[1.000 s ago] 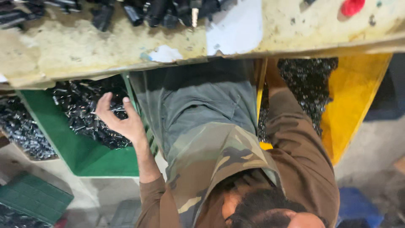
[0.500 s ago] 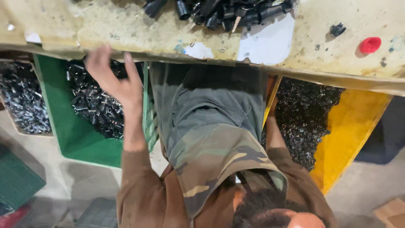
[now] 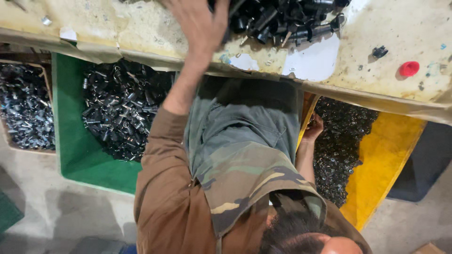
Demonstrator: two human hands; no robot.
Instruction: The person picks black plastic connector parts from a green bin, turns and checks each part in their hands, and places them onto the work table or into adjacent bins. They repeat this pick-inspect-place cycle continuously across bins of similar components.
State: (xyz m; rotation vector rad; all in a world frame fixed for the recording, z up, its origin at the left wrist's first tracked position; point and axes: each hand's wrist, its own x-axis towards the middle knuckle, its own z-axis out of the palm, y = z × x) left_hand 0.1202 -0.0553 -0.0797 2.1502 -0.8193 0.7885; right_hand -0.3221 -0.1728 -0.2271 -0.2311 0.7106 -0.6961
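Observation:
My left hand [image 3: 200, 26] is raised onto the stained worktable [image 3: 376, 89], back of the hand up, at the near edge of a heap of black tubular parts [image 3: 287, 21]. Motion blur and the angle hide whether it holds anything. My right hand [image 3: 314, 128] is down beside my leg, at the inner edge of a yellow bin [image 3: 386, 155]. Its fingers curl onto the small dark metal pieces [image 3: 339, 150] that fill the bin. The palm is hidden.
A green bin [image 3: 75, 155] of black cylindrical parts [image 3: 122, 113] stands under the table on the left, with a box of shiny metal parts [image 3: 23, 108] beyond it. On the table lie a red cap [image 3: 409, 68], a loose black part [image 3: 379, 51] and a white paper patch [image 3: 310, 59].
My left hand has risen from the green bin past the table edge onto the heap of black parts. The view shifted down and left. My right hand stays in the yellow bin.

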